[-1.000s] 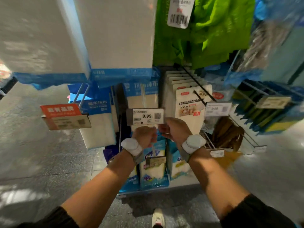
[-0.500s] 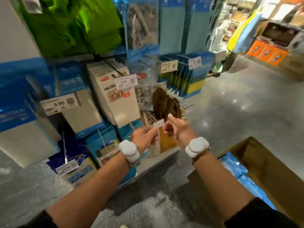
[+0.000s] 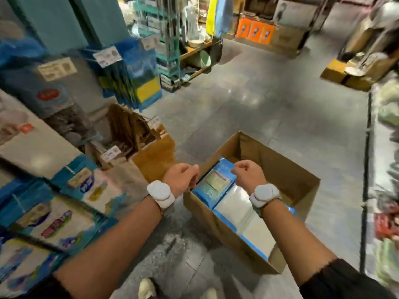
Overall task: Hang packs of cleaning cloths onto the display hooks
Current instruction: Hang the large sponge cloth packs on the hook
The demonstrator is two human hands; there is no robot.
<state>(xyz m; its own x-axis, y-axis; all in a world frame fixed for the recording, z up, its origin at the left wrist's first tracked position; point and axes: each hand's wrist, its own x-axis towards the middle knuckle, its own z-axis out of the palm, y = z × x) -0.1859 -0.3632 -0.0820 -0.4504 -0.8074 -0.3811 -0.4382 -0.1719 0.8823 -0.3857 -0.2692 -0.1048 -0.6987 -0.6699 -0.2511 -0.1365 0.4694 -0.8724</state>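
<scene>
Fingers [image 3: 237,169] of right hand [image 3: 250,174] pinching a pack [image 3: 216,184] atop the box [image 3: 280,169]; left hand [image 3: 180,180] curled, hold unclear. Not yet hung; more boxed.

A head-worn wide-angle camera looks forward and down, close above a cardboard box [image 3: 280,167].
</scene>
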